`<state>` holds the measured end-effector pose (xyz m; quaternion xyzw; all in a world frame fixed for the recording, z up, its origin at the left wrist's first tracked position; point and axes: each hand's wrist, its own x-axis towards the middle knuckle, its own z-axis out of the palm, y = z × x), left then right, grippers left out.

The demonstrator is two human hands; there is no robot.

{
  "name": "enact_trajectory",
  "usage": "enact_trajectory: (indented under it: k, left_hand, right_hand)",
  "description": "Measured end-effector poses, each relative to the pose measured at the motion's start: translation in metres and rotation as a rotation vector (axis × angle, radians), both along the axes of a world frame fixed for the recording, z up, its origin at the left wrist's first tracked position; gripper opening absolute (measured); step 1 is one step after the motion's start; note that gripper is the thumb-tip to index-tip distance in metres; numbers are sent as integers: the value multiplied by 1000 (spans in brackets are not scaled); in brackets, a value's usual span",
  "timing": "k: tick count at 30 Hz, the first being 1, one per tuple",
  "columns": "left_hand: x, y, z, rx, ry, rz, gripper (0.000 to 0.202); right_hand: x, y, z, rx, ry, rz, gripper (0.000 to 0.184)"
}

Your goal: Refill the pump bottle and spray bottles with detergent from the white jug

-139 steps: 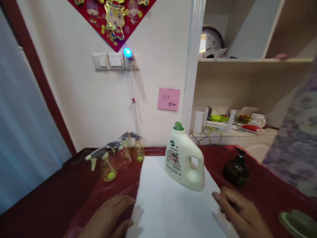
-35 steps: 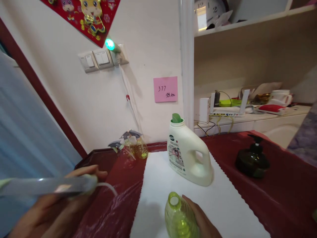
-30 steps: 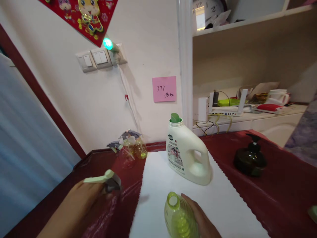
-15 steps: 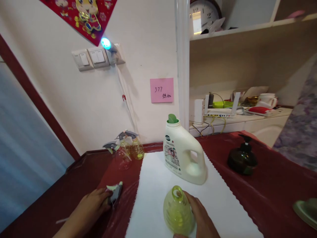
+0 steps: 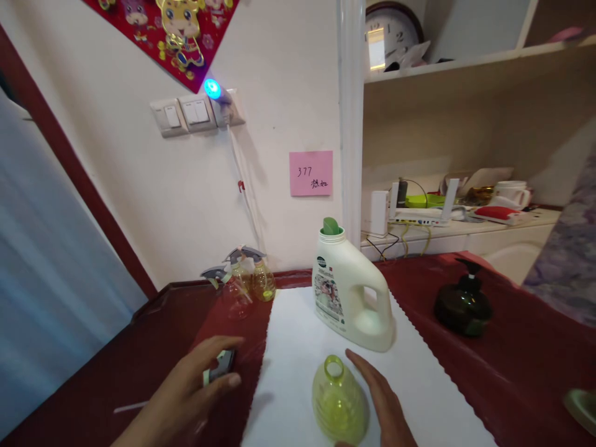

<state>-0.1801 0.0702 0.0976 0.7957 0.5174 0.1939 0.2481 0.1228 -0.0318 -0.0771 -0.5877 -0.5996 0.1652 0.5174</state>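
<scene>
A yellow-green see-through spray bottle body (image 5: 339, 402), its mouth uncovered, stands upright on a white sheet (image 5: 286, 347). My right hand (image 5: 386, 400) is around its right side with fingers stretched and a small gap to the bottle; the thumb shows only at the bottom edge. On the red tabletop a grey trigger spray head (image 5: 224, 364) lies partly hidden behind my left hand (image 5: 193, 385). That hand hovers over it, thumb and fingers apart, holding nothing. Behind the bottle stands a cream detergent jug (image 5: 349, 295) with a green spout in its opened neck.
Several small spray bottles (image 5: 242, 285) stand by the wall at back left. A dark pump bottle (image 5: 463, 304) is on the right, and a pale green object (image 5: 582, 406) sits at the right edge. A thin white tube (image 5: 130, 406) lies left of my forearm.
My left hand has let go of the spray head, which stays on the table, and its fingers have spread. My right hand has loosened from the bottle. The view has shifted slightly.
</scene>
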Motion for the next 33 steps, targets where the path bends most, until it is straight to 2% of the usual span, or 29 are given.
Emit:
enact_trajectory:
  k: [2, 4, 7, 8, 10, 12, 13, 15, 19, 21, 23, 28, 30, 33]
  left_hand:
    - [25, -14, 1, -134, -201, -52, 59]
    - [54, -22, -11, -221, -277, -106, 77]
    - [98, -24, -49, -205, -265, -319, 111]
    - [111, -23, -65, -188, -254, -347, 118]
    - [131, -23, -93, -195, -245, -345, 115]
    - [140, -25, -110, -204, -264, -279, 99]
    - [141, -26, -112, -205, -280, -249, 90]
    - [137, -29, -109, -196, -328, -213, 76]
    - [118, -28, -90, -108, -433, -126, 79]
    - [112, -24, -87, -29, -459, -56, 78]
    - [109, -17, -90, 8, -467, -7, 73]
    - [113, -7, -103, -71, -431, -39, 78]
    - [114, -7, -103, -86, -416, -45, 79]
    - [115, -12, -94, -108, -398, -55, 77]
  right_hand:
    - [3, -4, 6, 121, 39, -29, 82]
    - [11, -7, 19, 218, 69, -56, 69]
    - [32, -9, 50, 267, 108, -145, 59]
    - [40, -8, 63, 253, 123, -177, 59]
    - [56, -2, 88, 211, 153, -226, 59]
    - [69, 9, 108, 187, 184, -269, 61]
    - [74, 17, 115, 180, 202, -286, 63]
    - [82, 36, 123, 158, 253, -281, 69]
    - [93, 75, 121, 61, 342, -213, 86]
    - [96, 91, 119, 36, 342, -216, 90]
    - [96, 103, 118, 31, 342, -221, 86]
    - [92, 111, 118, 53, 360, -246, 77]
    - [89, 111, 119, 67, 363, -267, 76]
    - [83, 111, 121, 101, 367, -316, 76]
